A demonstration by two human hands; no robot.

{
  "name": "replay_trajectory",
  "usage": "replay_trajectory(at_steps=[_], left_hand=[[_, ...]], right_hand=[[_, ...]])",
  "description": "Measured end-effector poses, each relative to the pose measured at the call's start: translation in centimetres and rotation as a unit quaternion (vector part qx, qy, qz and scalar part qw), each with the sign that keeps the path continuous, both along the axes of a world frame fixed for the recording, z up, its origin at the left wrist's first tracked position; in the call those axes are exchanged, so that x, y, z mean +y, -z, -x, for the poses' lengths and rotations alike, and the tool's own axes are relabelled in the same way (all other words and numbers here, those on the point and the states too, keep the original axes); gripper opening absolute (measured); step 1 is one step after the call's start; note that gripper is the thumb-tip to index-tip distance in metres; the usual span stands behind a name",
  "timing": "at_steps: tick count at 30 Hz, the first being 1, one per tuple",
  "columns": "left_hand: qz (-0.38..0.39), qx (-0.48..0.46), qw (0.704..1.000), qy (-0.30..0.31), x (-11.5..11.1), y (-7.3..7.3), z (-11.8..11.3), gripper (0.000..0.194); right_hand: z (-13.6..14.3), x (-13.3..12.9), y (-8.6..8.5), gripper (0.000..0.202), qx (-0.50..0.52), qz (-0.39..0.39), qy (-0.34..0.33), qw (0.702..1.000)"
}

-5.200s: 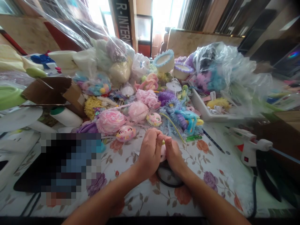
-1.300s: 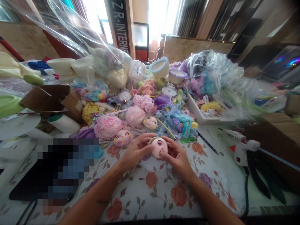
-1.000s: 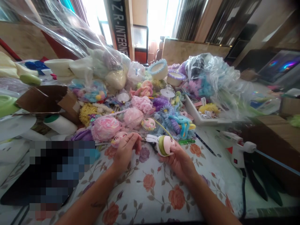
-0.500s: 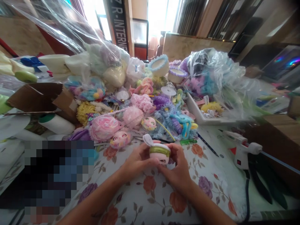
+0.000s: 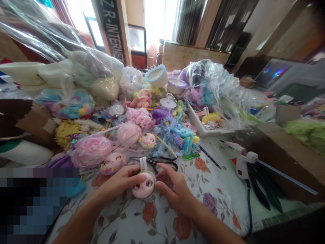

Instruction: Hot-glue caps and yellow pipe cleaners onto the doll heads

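Observation:
A small round doll face (image 5: 144, 187) with dark eyes looks up from between my hands, a white tag (image 5: 143, 164) sticking up at its top edge. My left hand (image 5: 128, 179) grips it from the left, thumb on the upper part of the face. At its right side my right hand (image 5: 170, 185) has its fingers apart, the tips close to the rim; whether they touch it is unclear. Black-handled scissors (image 5: 162, 164) lie just behind. Two more doll faces, one pink-eyed (image 5: 113, 163) and one green-eyed (image 5: 147, 140), rest beyond my left hand.
A heap of yarn (image 5: 92, 150) and plastic bags (image 5: 210, 76) spans the back. On the right are a white tray (image 5: 203, 130), a glue gun (image 5: 242, 164), a pen (image 5: 210, 157) and a cardboard box (image 5: 279, 152). A green clip (image 5: 191, 156) lies nearer.
The doll face has turned from edge-on to facing up. My right hand has let go and its fingers have spread. The whole view has shifted, with the table things now further left.

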State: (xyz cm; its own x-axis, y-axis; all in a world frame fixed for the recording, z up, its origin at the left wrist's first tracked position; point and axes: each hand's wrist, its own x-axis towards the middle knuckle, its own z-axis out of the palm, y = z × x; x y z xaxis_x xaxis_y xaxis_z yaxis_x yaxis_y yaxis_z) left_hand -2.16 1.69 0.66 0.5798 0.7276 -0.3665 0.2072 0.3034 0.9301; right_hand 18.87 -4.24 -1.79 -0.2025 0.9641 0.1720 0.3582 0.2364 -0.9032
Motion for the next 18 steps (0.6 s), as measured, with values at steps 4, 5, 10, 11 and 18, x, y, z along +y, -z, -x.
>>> replay_trajectory(at_steps=[4,5,10,11,18], left_hand=[[-0.067,0.058,0.996,0.013,0.9,-0.1,1.5,0.026],[-0.078,0.071,0.994,0.01,0.9,-0.1,1.6,0.026],[-0.093,0.075,0.993,-0.003,0.7,0.0,0.7,0.031],[-0.101,0.085,0.991,-0.024,0.6,0.0,0.4,0.038],[-0.293,0.239,0.9,-0.216,-0.4,-1.1,0.0,0.051]], right_hand=[[-1.2,1.6,-0.1,0.035,-0.195,-0.217,-0.002,0.956],[-1.4,2.0,-0.1,0.038,-0.243,-0.251,-0.018,0.937],[-2.3,4.3,0.4,0.057,-0.323,-0.228,-0.015,0.919],[-2.4,4.7,0.6,0.055,-0.324,-0.223,-0.007,0.919],[-2.5,5.2,-1.3,0.044,-0.219,-0.284,0.057,0.932]])
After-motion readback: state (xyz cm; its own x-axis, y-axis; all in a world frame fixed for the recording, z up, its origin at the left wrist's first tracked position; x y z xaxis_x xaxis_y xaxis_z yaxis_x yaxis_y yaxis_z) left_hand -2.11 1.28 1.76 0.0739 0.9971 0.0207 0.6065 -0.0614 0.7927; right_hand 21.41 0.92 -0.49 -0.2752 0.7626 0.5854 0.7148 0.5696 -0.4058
